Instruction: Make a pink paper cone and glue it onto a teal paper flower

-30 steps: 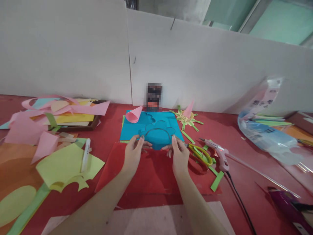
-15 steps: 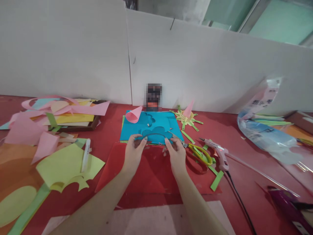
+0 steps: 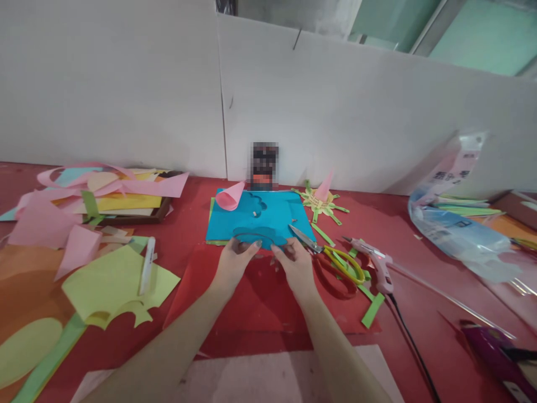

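A blue paper cutout (image 3: 255,234) with a scalloped edge is held up between both hands, bent into a curve. My left hand (image 3: 237,263) pinches its left side with thumb and fingers. On the other side my right hand (image 3: 296,264) pinches the paper in the same way. Behind the cutout lie blue paper sheets (image 3: 224,225), the top one with a scalloped cut-out gap. A pink paper cone (image 3: 229,198) rests on them. Scissors with yellow handles (image 3: 346,268) lie just right of my right hand, their blades on the blue sheet.
A pink glue gun (image 3: 375,258) with a black cord lies at right, near green paper strips (image 3: 372,311). A paper flower with a cone (image 3: 321,201) stands behind. Coloured scraps (image 3: 78,246) and a white pen (image 3: 146,267) are at left; a plastic bag (image 3: 465,235) is far right.
Both hands have moved closer together, the cutout shifting slightly left and toward me and curling more. More of the scissor blades now shows.
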Demonstrator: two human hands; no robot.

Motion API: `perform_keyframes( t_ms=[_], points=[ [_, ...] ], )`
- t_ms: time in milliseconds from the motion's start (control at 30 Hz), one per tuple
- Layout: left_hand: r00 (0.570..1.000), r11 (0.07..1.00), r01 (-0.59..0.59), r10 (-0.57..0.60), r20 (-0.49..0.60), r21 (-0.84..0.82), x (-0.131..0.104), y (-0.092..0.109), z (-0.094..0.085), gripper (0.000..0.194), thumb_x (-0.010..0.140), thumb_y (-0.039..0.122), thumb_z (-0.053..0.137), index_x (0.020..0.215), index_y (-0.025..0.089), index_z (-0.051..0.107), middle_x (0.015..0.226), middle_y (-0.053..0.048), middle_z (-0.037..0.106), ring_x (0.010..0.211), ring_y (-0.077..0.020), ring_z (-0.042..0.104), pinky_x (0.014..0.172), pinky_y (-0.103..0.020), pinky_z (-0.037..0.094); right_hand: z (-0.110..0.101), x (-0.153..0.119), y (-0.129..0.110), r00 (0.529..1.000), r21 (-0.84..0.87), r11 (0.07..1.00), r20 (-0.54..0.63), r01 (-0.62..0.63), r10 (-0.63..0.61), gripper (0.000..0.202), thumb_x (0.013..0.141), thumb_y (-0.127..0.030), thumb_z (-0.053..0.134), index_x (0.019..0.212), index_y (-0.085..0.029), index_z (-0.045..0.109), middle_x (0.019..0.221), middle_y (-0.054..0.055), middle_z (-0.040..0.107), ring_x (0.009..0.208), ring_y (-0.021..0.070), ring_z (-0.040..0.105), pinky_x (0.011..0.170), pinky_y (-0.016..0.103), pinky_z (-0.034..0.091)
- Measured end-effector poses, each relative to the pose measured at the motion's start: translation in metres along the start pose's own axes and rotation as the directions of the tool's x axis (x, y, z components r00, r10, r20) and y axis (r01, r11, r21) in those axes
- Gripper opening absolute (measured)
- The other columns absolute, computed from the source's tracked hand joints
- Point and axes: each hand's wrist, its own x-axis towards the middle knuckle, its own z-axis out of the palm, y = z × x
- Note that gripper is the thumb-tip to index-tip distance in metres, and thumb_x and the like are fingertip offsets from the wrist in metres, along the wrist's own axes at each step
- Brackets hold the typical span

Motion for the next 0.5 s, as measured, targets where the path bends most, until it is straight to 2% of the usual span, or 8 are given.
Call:
perform_keyframes(
  t_ms=[167, 267, 367, 500],
  points=[
    [0.999, 1.0, 0.011, -0.012, 0.046, 0.021, -0.001, 0.003, 0.001, 0.043, 0.061, 0.042, 0.069, 0.092, 0.012, 0.064, 0.101, -0.01, 0.067, 0.09, -0.0256, 0.063, 0.073, -0.038, 0.055, 0.001, 0.0, -0.001, 0.999, -0.055, 0.998, 0.011, 0.034, -0.034, 0.02, 0.07, -0.037, 0.062, 0.07, -0.018, 0.054, 0.063, -0.003, 0.055, 0.058, 0.011, 0.051, 0.056, 0.023, 0.043],
    [1.0, 0.999, -0.028, 0.027, 0.013, 0.024, 0.001, 0.001, 0.0, 0.043, 0.06, 0.042, 0.069, 0.092, 0.013, 0.066, 0.1, -0.009, 0.068, 0.092, -0.0267, 0.062, 0.077, -0.04, 0.053, 0.002, 0.001, 0.003, 0.999, 0.032, 0.999, -0.035, -0.025, 0.026, 0.026, 0.068, -0.038, 0.065, 0.082, -0.02, 0.052, 0.064, -0.004, 0.056, 0.051, 0.01, 0.05, 0.05, 0.023, 0.043],
    [0.997, 0.996, -0.075, 0.076, -0.011, 0.051, 0.003, -0.002, -0.001, 0.044, 0.059, 0.041, 0.07, 0.093, 0.014, 0.066, 0.098, -0.009, 0.068, 0.096, -0.027, 0.061, 0.083, -0.04, 0.051, 0.003, 0.001, 0.008, 0.997, 0.118, 0.99, -0.018, -0.074, 0.076, 0.04, 0.066, -0.037, 0.067, 0.098, -0.021, 0.048, 0.067, -0.004, 0.06, 0.047, 0.0102, 0.053, 0.047, 0.023, 0.044],
    [1.0, 0.996, -0.021, 0.022, -0.002, 0.085, 0.004, -0.005, -0.004, 0.038, 0.061, 0.043, 0.069, 0.085, 0.014, 0.068, 0.096, -0.008, 0.069, 0.091, -0.0264, 0.063, 0.079, -0.037, 0.052, 0.004, 0.002, 0.009, 0.997, 0.122, 0.989, -0.003, -0.081, 0.082, 0.04, 0.067, -0.036, 0.068, 0.097, -0.02, 0.047, 0.067, -0.003, 0.063, 0.05, 0.0111, 0.056, 0.049, 0.023, 0.046]
  ],
)
